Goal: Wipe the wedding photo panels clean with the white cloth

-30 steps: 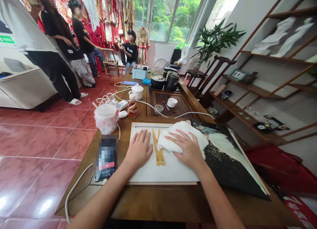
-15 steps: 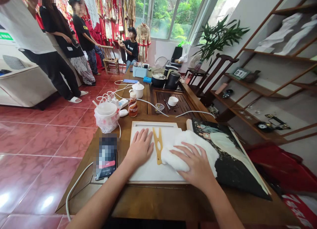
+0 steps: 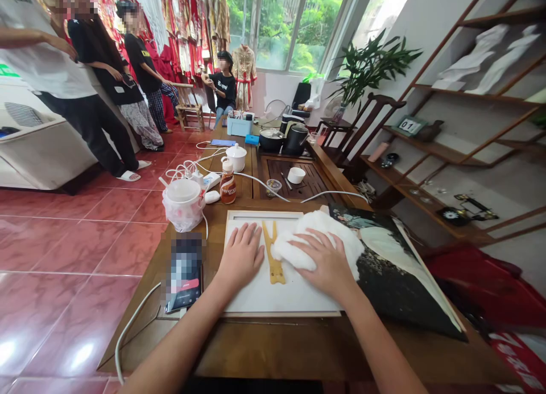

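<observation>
My left hand [image 3: 240,257] lies flat and open on a white board in a pale wooden frame [image 3: 273,291], fingers spread, holding it down. My right hand [image 3: 326,263] presses, fingers spread, on a white fluffy cloth [image 3: 336,235] bunched on the board's right part. Between the hands a yellow wooden clip-like stand [image 3: 272,254] lies on the board. A large dark photo print [image 3: 396,269] lies to the right, partly under the cloth.
A phone [image 3: 183,272] with a white cable lies left of the frame. Further along the wooden table [image 3: 264,348] stand a bagged white pot [image 3: 183,203], a bottle [image 3: 227,183], a teapot, kettles and a tea tray. Several people stand or sit at the back left. Shelves line the right wall.
My right hand slid the cloth toward the near right edge, then back up and left on the board. My left hand stayed in place.
</observation>
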`<state>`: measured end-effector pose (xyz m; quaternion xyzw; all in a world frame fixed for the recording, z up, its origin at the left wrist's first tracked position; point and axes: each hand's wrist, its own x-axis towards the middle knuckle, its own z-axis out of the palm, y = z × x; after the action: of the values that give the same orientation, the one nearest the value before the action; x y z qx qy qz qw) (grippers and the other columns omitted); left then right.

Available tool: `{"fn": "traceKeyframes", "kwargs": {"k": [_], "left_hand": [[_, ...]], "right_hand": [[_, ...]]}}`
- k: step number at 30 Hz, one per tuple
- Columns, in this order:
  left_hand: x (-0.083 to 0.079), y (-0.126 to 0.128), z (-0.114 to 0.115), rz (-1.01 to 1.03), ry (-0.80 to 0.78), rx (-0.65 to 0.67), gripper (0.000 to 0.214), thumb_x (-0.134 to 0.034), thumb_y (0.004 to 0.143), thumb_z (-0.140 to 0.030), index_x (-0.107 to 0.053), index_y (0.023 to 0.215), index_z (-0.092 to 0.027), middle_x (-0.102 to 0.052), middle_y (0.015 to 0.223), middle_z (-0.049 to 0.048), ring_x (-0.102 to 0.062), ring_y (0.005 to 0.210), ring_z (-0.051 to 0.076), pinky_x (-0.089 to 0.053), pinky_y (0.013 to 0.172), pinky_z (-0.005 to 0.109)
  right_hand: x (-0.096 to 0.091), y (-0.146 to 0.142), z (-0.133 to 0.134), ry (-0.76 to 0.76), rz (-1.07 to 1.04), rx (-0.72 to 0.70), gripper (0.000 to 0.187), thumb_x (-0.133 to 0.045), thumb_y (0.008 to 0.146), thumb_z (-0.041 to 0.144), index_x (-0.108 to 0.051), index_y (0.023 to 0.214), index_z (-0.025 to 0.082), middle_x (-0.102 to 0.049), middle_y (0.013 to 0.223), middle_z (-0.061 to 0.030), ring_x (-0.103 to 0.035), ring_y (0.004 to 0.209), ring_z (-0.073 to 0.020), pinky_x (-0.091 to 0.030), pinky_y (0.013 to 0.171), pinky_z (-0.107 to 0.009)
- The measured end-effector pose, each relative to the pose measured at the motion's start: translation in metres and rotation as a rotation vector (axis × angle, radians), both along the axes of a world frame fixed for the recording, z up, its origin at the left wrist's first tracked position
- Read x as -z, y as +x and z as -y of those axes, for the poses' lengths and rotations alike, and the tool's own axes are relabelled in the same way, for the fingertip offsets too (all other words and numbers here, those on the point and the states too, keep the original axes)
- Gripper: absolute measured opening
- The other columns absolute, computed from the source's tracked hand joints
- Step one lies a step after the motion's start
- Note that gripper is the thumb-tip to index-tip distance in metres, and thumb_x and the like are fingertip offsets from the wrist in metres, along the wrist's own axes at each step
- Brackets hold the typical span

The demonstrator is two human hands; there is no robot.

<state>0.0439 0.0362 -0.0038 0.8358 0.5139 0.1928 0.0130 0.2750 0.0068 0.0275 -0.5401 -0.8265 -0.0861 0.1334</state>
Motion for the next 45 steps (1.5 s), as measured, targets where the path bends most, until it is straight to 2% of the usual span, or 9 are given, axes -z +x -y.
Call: {"fn": "traceKeyframes", "kwargs": {"k": [5,8,18,22,25,32,35,39,45], "left_hand": [[0.001,0.002,-0.002,0.012,-0.010,0.017,0.046,-0.037,0.097,-0.033,-0.042,0.140,-0.018,-0.039,0.148,0.0069,-0.031,0.138,0.026,-0.025,0.114,0.046],[0.002,0.002,-0.003,0.002,-0.023,0.041,0.046,-0.036,0.097,-0.033,-0.041,0.141,-0.017,-0.037,0.149,0.0070,-0.030,0.139,0.027,-0.024,0.115,0.047],[0.000,0.003,-0.001,0.007,-0.013,0.072,0.047,-0.038,0.097,-0.034,-0.040,0.141,-0.018,-0.038,0.149,0.0081,-0.030,0.139,0.027,-0.024,0.114,0.047],[-0.002,0.006,0.001,0.008,-0.006,0.038,0.046,-0.040,0.096,-0.034,-0.042,0.140,-0.019,-0.039,0.148,0.0072,-0.031,0.138,0.026,-0.025,0.114,0.047],[-0.004,0.008,0.001,0.020,-0.013,0.029,0.046,-0.041,0.095,-0.034,-0.043,0.138,-0.019,-0.040,0.147,0.0072,-0.031,0.138,0.025,-0.026,0.114,0.045],[-0.001,0.007,0.000,0.031,-0.026,0.030,0.045,-0.040,0.095,-0.032,-0.042,0.138,-0.018,-0.040,0.147,0.0069,-0.030,0.139,0.025,-0.025,0.115,0.044],[-0.001,0.006,-0.001,0.029,-0.035,0.041,0.046,-0.040,0.096,-0.032,-0.041,0.139,-0.019,-0.039,0.148,0.0061,-0.029,0.139,0.024,-0.024,0.115,0.045],[-0.002,0.005,-0.001,0.030,-0.047,0.055,0.046,-0.040,0.096,-0.033,-0.041,0.140,-0.020,-0.038,0.149,0.0056,-0.029,0.139,0.025,-0.024,0.115,0.045],[-0.001,0.004,0.000,0.032,-0.041,0.072,0.047,-0.040,0.096,-0.034,-0.040,0.141,-0.020,-0.038,0.149,0.0059,-0.030,0.139,0.025,-0.024,0.115,0.045]], "right_hand": [[0.006,0.007,0.059,-0.036,-0.012,-0.011,0.056,-0.061,0.071,0.032,-0.054,0.126,0.039,-0.057,0.131,0.0034,-0.043,0.124,-0.0304,-0.018,0.103,-0.052],[0.006,0.010,0.066,-0.053,0.000,-0.016,0.058,-0.061,0.070,0.030,-0.054,0.127,0.039,-0.057,0.131,0.0032,-0.043,0.124,-0.0306,-0.018,0.103,-0.052],[-0.003,0.001,-0.028,0.039,-0.006,0.078,0.040,-0.056,0.083,0.043,-0.057,0.123,0.037,-0.059,0.128,-0.0005,-0.044,0.121,-0.0298,-0.023,0.098,-0.051],[-0.003,0.001,-0.036,0.052,-0.012,0.080,0.040,-0.056,0.083,0.042,-0.058,0.123,0.035,-0.060,0.127,-0.0033,-0.045,0.120,-0.0305,-0.022,0.098,-0.051],[-0.002,0.003,-0.016,0.033,-0.022,0.068,0.040,-0.056,0.083,0.041,-0.058,0.122,0.034,-0.060,0.127,-0.0022,-0.044,0.121,-0.0299,-0.021,0.100,-0.051],[0.007,0.007,0.061,-0.048,-0.064,0.043,0.057,-0.061,0.071,0.031,-0.053,0.126,0.039,-0.057,0.131,0.0037,-0.043,0.125,-0.0302,-0.016,0.104,-0.053],[0.008,0.009,0.072,-0.053,-0.066,0.039,0.057,-0.061,0.070,0.031,-0.053,0.126,0.039,-0.057,0.131,0.0035,-0.043,0.124,-0.0305,-0.016,0.104,-0.052],[0.005,0.011,0.052,-0.058,-0.052,0.031,0.054,-0.062,0.071,0.033,-0.055,0.124,0.039,-0.058,0.130,0.0015,-0.043,0.123,-0.0312,-0.017,0.103,-0.052],[-0.001,0.009,-0.012,0.005,-0.026,0.063,0.043,-0.058,0.080,0.040,-0.056,0.123,0.037,-0.059,0.128,-0.0001,-0.044,0.121,-0.0294,-0.021,0.099,-0.051]]}}
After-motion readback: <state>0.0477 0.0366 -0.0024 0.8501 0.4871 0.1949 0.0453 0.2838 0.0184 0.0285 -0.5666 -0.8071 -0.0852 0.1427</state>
